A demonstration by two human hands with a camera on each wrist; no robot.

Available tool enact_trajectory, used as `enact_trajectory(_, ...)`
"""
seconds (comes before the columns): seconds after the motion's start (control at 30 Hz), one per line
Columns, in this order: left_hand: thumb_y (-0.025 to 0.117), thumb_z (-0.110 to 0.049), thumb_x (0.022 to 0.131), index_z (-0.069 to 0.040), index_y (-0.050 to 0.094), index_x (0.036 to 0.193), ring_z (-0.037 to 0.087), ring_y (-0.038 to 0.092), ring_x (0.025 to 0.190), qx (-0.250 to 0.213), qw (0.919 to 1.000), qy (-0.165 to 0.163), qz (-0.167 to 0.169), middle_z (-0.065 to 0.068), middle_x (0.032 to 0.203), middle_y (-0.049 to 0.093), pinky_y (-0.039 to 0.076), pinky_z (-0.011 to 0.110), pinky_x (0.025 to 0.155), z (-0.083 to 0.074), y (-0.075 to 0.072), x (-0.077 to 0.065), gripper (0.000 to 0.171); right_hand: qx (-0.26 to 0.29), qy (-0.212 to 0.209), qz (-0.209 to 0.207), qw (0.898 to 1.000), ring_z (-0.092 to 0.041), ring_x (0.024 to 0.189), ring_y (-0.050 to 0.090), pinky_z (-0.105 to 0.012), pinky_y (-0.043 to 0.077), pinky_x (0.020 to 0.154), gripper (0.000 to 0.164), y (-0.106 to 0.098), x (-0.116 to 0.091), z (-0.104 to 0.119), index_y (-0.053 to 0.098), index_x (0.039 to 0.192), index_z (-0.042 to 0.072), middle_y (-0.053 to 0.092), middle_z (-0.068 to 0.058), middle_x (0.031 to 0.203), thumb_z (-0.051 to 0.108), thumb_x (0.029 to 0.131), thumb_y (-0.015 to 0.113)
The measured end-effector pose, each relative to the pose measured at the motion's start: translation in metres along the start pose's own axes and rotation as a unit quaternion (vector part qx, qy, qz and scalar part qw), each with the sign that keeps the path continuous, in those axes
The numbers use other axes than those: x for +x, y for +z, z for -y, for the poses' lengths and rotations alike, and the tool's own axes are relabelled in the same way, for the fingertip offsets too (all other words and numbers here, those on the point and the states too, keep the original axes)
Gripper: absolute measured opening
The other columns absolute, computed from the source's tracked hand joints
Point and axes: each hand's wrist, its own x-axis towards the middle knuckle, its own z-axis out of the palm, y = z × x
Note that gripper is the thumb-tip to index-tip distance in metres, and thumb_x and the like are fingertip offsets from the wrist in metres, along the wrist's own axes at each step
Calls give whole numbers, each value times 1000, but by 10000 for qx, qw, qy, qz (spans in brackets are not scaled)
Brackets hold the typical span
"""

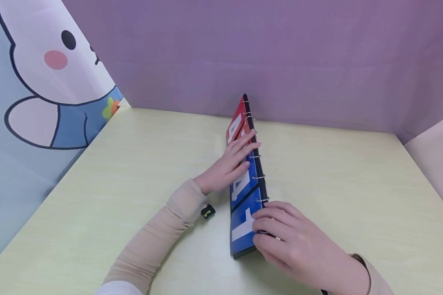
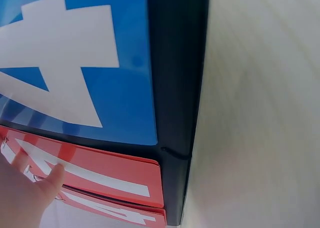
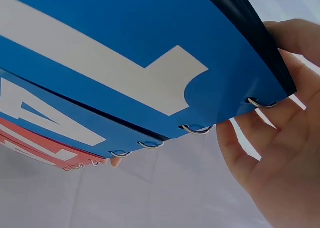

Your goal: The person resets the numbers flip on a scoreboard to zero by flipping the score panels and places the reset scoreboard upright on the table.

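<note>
A flip scoreboard (image 1: 251,200) stands tilted on the table, running away from me, with metal rings along its raised edge. Its blue cards are at the near end, and its red cards (image 2: 115,175) are at the far end. White digits 4 and 1 show on the blue cards. My left hand (image 1: 229,164) rests against the card side around the middle, its fairly straight fingers reaching the ringed edge. At the near end my right hand (image 1: 288,237) grips the ringed edge with curled fingers. In the right wrist view, the thumb (image 3: 295,35) lies against the black end edge.
The scoreboard stands on a pale yellow-green table (image 1: 336,176). Beside the left cuff is a small black item (image 1: 208,211) with a yellow-green mark. A purple cloth (image 1: 280,57) hangs behind the table, and a cartoon-printed cloth (image 1: 33,176) is at the left.
</note>
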Motion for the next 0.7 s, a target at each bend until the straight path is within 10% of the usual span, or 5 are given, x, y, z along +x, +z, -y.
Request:
enact_trajectory(0.17, 37, -29, 102, -20, 26, 150, 16, 4, 145, 22, 10000, -6, -4, -7, 160, 1, 26, 54, 112, 2, 1, 2, 50, 511, -28, -35, 9987, -19, 104, 57, -31, 34, 104, 26, -3, -4, -10, 67, 94, 13, 65, 0, 101, 22, 100, 43)
enact_trajectory(0.47, 36, -35, 101, -21, 25, 150, 14, 3, 145, 24, 10000, -87, 37, -8, 160, 0, 29, 54, 111, 3, 2, 2, 52, 1336, 281, -1363, 9812, -17, 98, 56, -17, 39, 99, 29, -18, -14, -41, 68, 95, 2, 64, -10, 98, 26, 98, 51)
enact_trajectory(0.7, 38, -31, 101, -20, 25, 150, 15, 2, 145, 24, 9999, -133, 59, -7, 160, 0, 27, 55, 111, 2, 2, 3, 52, 1532, 1018, -829, 9794, -10, 96, 58, -13, 41, 94, 25, -16, -22, -61, 67, 100, 9, 66, -2, 97, 30, 96, 55)
